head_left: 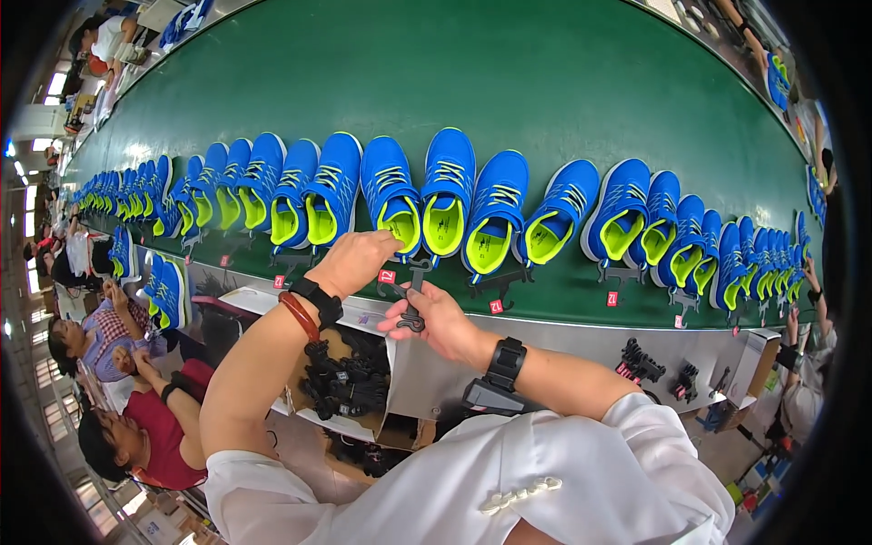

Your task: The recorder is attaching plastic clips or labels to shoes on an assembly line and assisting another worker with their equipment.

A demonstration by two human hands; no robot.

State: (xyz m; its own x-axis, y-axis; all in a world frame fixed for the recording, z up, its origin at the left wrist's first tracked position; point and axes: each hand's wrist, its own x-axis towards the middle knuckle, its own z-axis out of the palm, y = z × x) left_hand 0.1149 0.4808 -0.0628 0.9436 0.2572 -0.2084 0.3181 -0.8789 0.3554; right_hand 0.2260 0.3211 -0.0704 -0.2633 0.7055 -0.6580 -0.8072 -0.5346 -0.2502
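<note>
The right grip (443,320) pinches a grey hanger (417,283), probably light, stiff and best held by its stem, beside the worktop (509,73), where the left grip (357,262) touches a likely soft shoe's (390,173) heel, whether clasping I cannot tell.

A dark plastic hanger (417,279) is held with its hooked end lowered, just below the heels of two blue laced shoes. The left shoe (391,193) and right shoe (448,193), both lined in yellow-green, are stood side by side, toes pointed away, on the green table (436,73).
</note>
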